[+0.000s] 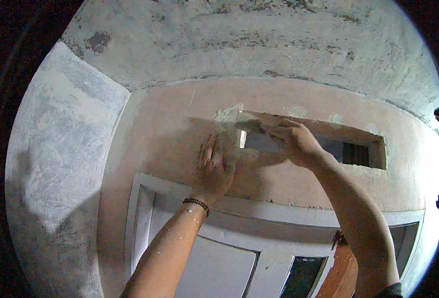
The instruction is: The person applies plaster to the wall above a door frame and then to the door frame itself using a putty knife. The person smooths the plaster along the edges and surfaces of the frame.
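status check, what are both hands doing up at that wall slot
Left hand flat on the pink wall, holding nothing. Right hand grips a scraper blade at the slot's left end. Nothing in the way.

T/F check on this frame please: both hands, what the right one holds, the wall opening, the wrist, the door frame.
1. The left hand lies flat against the pinkish wall. True.
2. The right hand hangs free, away from the wall. False: it is at the upper left edge of the rectangular opening, gripping a flat blade-like tool.
3. A dark beaded bracelet sits on the left wrist. True.
4. The opening lies below the door frame. False: it is above the frame.
5. Pale filler patches show near the opening's upper left corner. True.
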`<state>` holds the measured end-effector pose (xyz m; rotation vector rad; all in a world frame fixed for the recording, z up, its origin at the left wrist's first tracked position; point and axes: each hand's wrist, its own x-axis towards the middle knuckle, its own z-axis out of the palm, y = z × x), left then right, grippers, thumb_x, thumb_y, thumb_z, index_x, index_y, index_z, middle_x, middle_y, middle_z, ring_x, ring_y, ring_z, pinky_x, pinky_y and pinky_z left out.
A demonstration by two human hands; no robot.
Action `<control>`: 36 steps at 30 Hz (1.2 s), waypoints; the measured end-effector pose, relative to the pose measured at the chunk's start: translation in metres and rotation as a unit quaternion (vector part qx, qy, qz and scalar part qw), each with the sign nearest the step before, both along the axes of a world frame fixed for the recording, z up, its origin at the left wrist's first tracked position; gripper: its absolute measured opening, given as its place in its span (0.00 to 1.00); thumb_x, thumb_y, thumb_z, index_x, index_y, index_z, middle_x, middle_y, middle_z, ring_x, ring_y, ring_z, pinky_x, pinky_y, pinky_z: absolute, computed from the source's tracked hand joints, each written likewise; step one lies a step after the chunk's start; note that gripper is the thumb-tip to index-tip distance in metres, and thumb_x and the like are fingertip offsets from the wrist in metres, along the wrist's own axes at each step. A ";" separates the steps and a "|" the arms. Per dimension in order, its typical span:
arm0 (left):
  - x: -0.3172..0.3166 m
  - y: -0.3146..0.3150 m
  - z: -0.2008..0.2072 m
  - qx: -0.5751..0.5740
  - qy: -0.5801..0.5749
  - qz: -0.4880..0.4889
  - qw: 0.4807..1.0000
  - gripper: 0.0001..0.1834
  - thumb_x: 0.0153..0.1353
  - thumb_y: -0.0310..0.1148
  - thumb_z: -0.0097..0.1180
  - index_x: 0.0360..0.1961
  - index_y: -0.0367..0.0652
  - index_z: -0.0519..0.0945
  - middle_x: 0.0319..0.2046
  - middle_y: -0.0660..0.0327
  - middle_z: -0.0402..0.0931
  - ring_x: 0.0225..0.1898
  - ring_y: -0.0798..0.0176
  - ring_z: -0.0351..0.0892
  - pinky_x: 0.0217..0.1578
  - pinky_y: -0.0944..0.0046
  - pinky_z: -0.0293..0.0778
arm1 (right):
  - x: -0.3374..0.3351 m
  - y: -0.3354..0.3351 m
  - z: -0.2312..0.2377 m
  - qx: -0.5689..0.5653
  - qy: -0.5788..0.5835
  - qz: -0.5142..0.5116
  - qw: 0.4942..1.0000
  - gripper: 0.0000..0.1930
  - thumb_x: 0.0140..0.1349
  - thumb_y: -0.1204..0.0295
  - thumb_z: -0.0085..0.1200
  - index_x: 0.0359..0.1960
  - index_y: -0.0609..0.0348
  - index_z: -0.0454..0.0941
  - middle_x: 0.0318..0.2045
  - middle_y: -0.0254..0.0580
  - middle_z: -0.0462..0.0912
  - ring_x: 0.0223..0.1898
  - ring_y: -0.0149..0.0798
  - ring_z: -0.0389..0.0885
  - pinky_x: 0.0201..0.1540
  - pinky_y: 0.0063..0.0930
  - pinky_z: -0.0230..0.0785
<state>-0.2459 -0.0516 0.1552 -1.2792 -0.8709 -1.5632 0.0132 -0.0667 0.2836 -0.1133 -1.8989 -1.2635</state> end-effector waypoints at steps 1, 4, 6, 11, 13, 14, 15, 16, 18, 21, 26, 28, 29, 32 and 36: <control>-0.001 0.000 0.001 0.007 0.006 0.007 1.000 0.40 0.72 0.47 0.50 0.78 0.35 0.61 0.78 0.41 0.57 0.79 0.35 0.54 0.79 0.41 0.50 | 0.010 -0.006 -0.005 0.026 0.037 0.024 0.999 0.21 0.70 0.73 0.59 0.64 0.53 0.82 0.46 0.50 0.86 0.48 0.57 0.86 0.51 0.48 0.79; -0.005 0.000 0.004 0.036 0.048 0.052 0.997 0.39 0.73 0.48 0.49 0.78 0.37 0.63 0.79 0.42 0.56 0.80 0.38 0.54 0.80 0.40 0.48 | 0.050 -0.030 -0.029 0.023 0.130 0.044 0.990 0.20 0.73 0.72 0.56 0.65 0.51 0.81 0.48 0.50 0.86 0.48 0.56 0.86 0.51 0.45 0.79; -0.006 0.000 0.005 0.000 0.058 0.102 0.993 0.38 0.72 0.49 0.49 0.78 0.40 0.63 0.79 0.43 0.56 0.80 0.39 0.53 0.80 0.39 0.46 | 0.081 -0.046 -0.058 -0.006 0.178 0.045 0.983 0.20 0.74 0.72 0.55 0.66 0.50 0.80 0.46 0.49 0.85 0.46 0.54 0.86 0.49 0.42 0.80; -0.004 -0.004 -0.001 0.036 0.104 0.039 0.993 0.35 0.70 0.43 0.54 0.76 0.42 0.69 0.80 0.44 0.57 0.80 0.38 0.53 0.78 0.34 0.46 | 0.162 -0.075 -0.167 -0.027 0.210 0.012 0.977 0.24 0.67 0.82 0.59 0.66 0.59 0.80 0.38 0.49 0.84 0.38 0.48 0.85 0.40 0.40 0.79; -0.004 -0.007 -0.004 0.014 0.135 0.057 0.989 0.36 0.70 0.40 0.53 0.78 0.41 0.66 0.80 0.43 0.55 0.81 0.36 0.51 0.78 0.34 0.46 | 0.199 -0.083 -0.227 -0.015 0.206 -0.070 0.976 0.25 0.65 0.82 0.59 0.65 0.63 0.79 0.37 0.48 0.84 0.36 0.44 0.85 0.38 0.38 0.79; -0.002 -0.008 -0.007 -0.031 0.120 0.061 0.990 0.37 0.71 0.40 0.52 0.80 0.41 0.62 0.81 0.41 0.52 0.81 0.35 0.49 0.79 0.36 0.45 | 0.211 -0.081 -0.258 -0.054 0.220 -0.035 0.973 0.25 0.64 0.82 0.60 0.65 0.65 0.79 0.37 0.48 0.84 0.35 0.43 0.84 0.38 0.38 0.79; -0.004 -0.012 -0.010 -0.061 0.128 0.027 0.990 0.38 0.72 0.40 0.50 0.80 0.38 0.59 0.81 0.41 0.49 0.82 0.35 0.46 0.80 0.39 0.43 | 0.223 -0.078 -0.287 -0.091 0.237 -0.010 0.967 0.25 0.64 0.82 0.60 0.65 0.66 0.79 0.37 0.47 0.85 0.34 0.43 0.84 0.37 0.37 0.79; -0.001 -0.014 -0.012 -0.074 0.135 0.014 0.988 0.39 0.72 0.39 0.49 0.80 0.35 0.58 0.82 0.41 0.47 0.82 0.35 0.46 0.81 0.40 0.42 | 0.234 -0.078 -0.318 -0.133 0.287 -0.027 0.948 0.26 0.64 0.81 0.61 0.66 0.65 0.78 0.37 0.48 0.85 0.33 0.44 0.84 0.37 0.38 0.78; 0.004 -0.021 -0.017 -0.054 0.169 0.009 0.984 0.38 0.72 0.38 0.49 0.80 0.34 0.58 0.82 0.42 0.46 0.82 0.36 0.45 0.81 0.40 0.42 | 0.249 -0.079 -0.374 -0.219 0.363 -0.060 0.904 0.28 0.64 0.79 0.63 0.68 0.65 0.76 0.36 0.48 0.84 0.32 0.46 0.84 0.37 0.39 0.78; 0.028 -0.029 -0.023 -0.055 0.193 0.016 0.980 0.39 0.70 0.36 0.52 0.79 0.32 0.58 0.82 0.41 0.47 0.82 0.36 0.44 0.81 0.40 0.42 | 0.266 -0.089 -0.430 -0.260 0.413 -0.064 0.871 0.30 0.65 0.76 0.65 0.68 0.63 0.71 0.38 0.54 0.87 0.39 0.52 0.90 0.41 0.40 0.81; 0.120 -0.035 -0.016 0.001 0.288 -0.019 0.957 0.39 0.65 0.35 0.59 0.76 0.31 0.64 0.77 0.44 0.60 0.80 0.39 0.53 0.80 0.38 0.49 | 0.282 -0.127 -0.466 -0.375 0.479 -0.075 0.791 0.25 0.61 0.73 0.67 0.58 0.64 0.73 0.39 0.56 0.87 0.41 0.54 0.90 0.44 0.42 0.81; 0.163 -0.038 -0.011 0.008 0.315 -0.029 0.949 0.39 0.64 0.36 0.61 0.74 0.32 0.67 0.75 0.44 0.63 0.79 0.41 0.57 0.79 0.38 0.51 | 0.290 -0.141 -0.465 -0.364 0.478 -0.092 0.794 0.23 0.57 0.75 0.65 0.55 0.65 0.75 0.38 0.55 0.86 0.38 0.52 0.89 0.43 0.40 0.81; 0.183 -0.040 -0.009 0.013 0.325 -0.026 0.945 0.38 0.64 0.37 0.62 0.74 0.32 0.68 0.74 0.44 0.65 0.78 0.42 0.59 0.79 0.38 0.52 | 0.294 -0.146 -0.463 -0.334 0.484 -0.129 0.798 0.22 0.56 0.76 0.64 0.53 0.65 0.76 0.37 0.54 0.86 0.37 0.50 0.89 0.43 0.38 0.81; 0.240 -0.041 0.001 0.015 0.343 -0.050 0.938 0.37 0.64 0.38 0.63 0.72 0.32 0.69 0.72 0.44 0.67 0.76 0.42 0.63 0.78 0.40 0.55 | 0.307 -0.162 -0.464 -0.350 0.520 -0.115 0.770 0.21 0.56 0.77 0.63 0.53 0.66 0.76 0.37 0.53 0.87 0.35 0.46 0.89 0.41 0.35 0.81; 0.314 -0.043 0.017 -0.023 0.330 -0.146 0.932 0.35 0.69 0.38 0.57 0.73 0.29 0.67 0.72 0.40 0.68 0.73 0.40 0.69 0.74 0.47 0.66 | 0.320 -0.177 -0.488 -0.356 0.548 -0.100 0.750 0.20 0.57 0.77 0.62 0.53 0.64 0.78 0.39 0.52 0.88 0.35 0.42 0.89 0.40 0.34 0.80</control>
